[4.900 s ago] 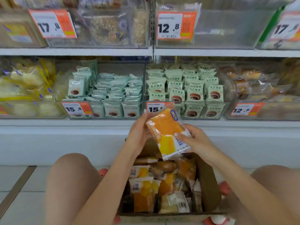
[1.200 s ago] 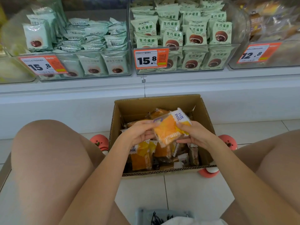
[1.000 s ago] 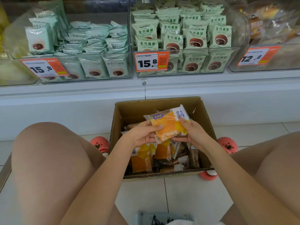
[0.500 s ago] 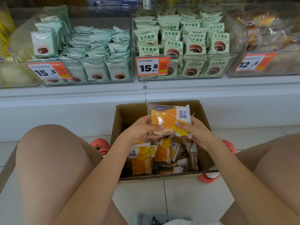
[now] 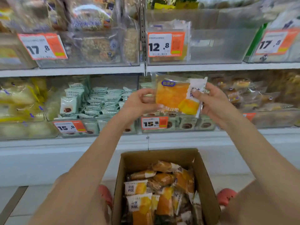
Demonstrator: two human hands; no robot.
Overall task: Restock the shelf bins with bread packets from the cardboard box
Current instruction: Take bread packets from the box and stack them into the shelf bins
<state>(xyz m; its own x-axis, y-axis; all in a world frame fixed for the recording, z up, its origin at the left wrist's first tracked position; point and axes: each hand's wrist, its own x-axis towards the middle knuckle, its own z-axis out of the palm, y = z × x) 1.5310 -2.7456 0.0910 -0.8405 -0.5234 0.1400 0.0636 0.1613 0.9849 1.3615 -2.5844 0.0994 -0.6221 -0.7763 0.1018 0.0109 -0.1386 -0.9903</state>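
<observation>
I hold an orange and white bread packet up in front of the middle shelf. My left hand pinches its lower left edge and my right hand grips its right side. Below, the open cardboard box sits on the floor between my knees, filled with several more orange bread packets. Above the held packet is a clear shelf bin with a 12.8 price tag; it holds one packet at its left end.
Clear bins of green packets with 15.8 tags sit on the middle shelf behind my hands. Bins of other breads stand left and right, and 17.8 bins on the upper shelf. A metal shelf upright divides the bays. My knees flank the box.
Both hands have lifted the bread packet from just above the box up to the level of the middle shelf. My view has tilted upward, bringing the upper shelf into sight.
</observation>
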